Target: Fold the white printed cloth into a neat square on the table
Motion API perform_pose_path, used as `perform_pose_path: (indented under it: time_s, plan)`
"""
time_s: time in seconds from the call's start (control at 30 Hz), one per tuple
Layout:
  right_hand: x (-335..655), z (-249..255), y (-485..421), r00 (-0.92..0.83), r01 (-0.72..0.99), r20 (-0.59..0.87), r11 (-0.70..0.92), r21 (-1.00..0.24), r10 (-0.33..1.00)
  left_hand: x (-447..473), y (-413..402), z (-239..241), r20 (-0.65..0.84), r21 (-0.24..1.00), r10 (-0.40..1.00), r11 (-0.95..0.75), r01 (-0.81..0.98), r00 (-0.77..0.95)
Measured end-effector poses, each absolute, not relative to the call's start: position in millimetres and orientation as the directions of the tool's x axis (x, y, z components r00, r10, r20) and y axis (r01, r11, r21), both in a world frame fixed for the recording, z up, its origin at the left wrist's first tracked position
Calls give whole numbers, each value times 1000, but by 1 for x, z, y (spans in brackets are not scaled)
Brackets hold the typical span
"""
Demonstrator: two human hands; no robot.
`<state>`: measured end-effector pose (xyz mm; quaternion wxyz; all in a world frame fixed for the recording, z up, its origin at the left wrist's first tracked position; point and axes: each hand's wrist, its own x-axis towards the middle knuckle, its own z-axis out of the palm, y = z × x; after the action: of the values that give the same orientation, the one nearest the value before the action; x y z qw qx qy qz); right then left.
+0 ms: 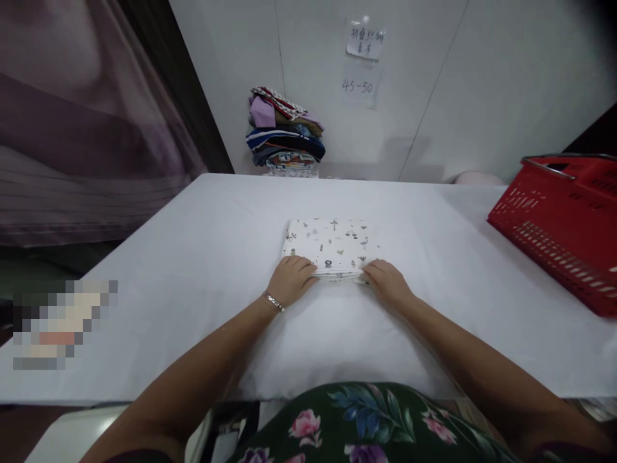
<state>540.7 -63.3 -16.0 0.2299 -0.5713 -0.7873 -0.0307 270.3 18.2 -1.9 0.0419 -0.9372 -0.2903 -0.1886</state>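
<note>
A white cloth (332, 241) printed with small animals and plants lies folded in a rectangle on the white table. Its layered near edge faces me. My left hand (293, 278) grips the near left corner, fingers closed over the fold, with a bracelet at the wrist. On the opposite corner, my right hand (387, 280) pinches the same edge between thumb and fingers. The near edge between both hands looks slightly lifted; what lies under the fingers is hidden.
The white tabletop (216, 257) spreads around the cloth. A red basket (563, 231) stands at its right edge. Beyond the far edge is a stack of folded fabrics (286, 132) against the wall. Paper notes (365, 42) hang there. A curtain (87, 128) hangs at left.
</note>
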Motion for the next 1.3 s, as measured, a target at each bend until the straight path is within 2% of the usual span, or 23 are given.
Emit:
perform_pose_path:
  time_s: [0.23,0.5,0.6,0.73,0.83,0.97,1.13,1.2,1.3]
  plan:
    - [541,-15,-62,-229,909,369,334,-251,901,277,20,2,350,-54,544,-801,596,763]
    - [538,-12,-62,-216,894,352,329,-304,911,271,19,-5,389,6,496,-844,537,776]
    - [537,-13,-63,-224,888,380,349,-300,897,271,22,0,407,-19,485,-843,538,774]
    - [535,-23,-62,-271,896,510,408,-178,817,274,30,0,490,-119,431,-828,548,758]
    - [536,-32,-62,-346,897,519,437,-61,782,273,32,-9,500,-182,362,-844,505,787]
    - [537,-35,-64,-390,887,519,461,-8,760,267,27,-18,494,-162,373,-848,504,786]
    - [538,-28,-64,-429,863,490,505,-26,758,267,26,-17,521,-92,393,-856,508,757]
    - [540,-24,-62,-435,850,478,523,-63,764,270,32,-12,513,-94,398,-854,511,761]
    - [542,-20,-56,-352,865,537,486,-127,767,276,47,1,528,-126,387,-845,520,756]
